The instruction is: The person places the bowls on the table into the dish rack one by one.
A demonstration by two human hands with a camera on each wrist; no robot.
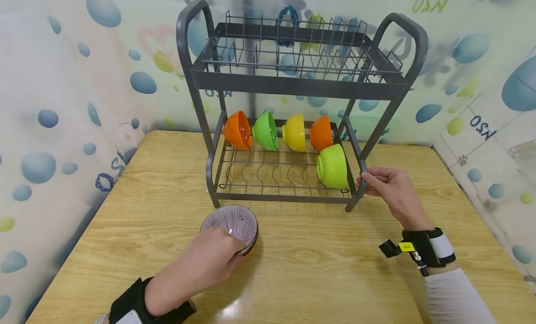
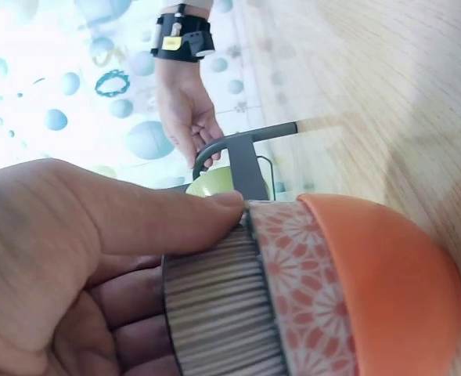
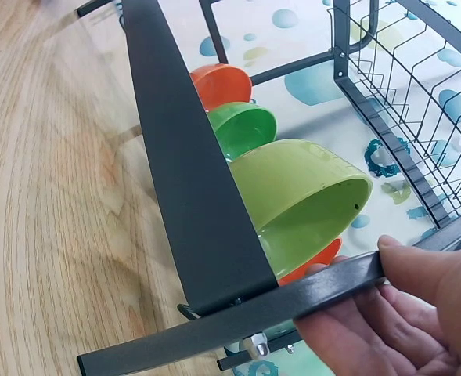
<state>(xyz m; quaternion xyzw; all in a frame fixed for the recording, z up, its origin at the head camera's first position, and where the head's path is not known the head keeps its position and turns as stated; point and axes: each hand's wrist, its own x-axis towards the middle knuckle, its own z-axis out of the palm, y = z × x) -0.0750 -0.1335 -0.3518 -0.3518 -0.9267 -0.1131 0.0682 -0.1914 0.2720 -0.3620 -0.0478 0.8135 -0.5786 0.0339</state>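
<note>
My left hand (image 1: 211, 259) grips the near rim of a bowl with a striped inside (image 1: 234, 221) on the table. In the left wrist view this bowl's flower-patterned outside (image 2: 304, 290) rises out of an orange bowl (image 2: 394, 290) it sits in. The thumb lies at the rim. On the right, my right hand (image 1: 387, 189) holds the side bar of a dark two-tier dish rack (image 1: 284, 198), thumb on one face and fingers on the other. Just inside that bar stands a large lime-green bowl (image 1: 332, 168), tilted on its side on the lower tier.
Along the lower tier's back stand an orange bowl (image 1: 237, 131), a green bowl (image 1: 265, 131), a yellow bowl (image 1: 294, 133) and a second orange bowl (image 1: 321, 133), all on their sides. The upper tier (image 1: 299, 84) holds wire dividers. A patterned wall covering (image 1: 75, 105) borders the wooden table (image 1: 310, 268).
</note>
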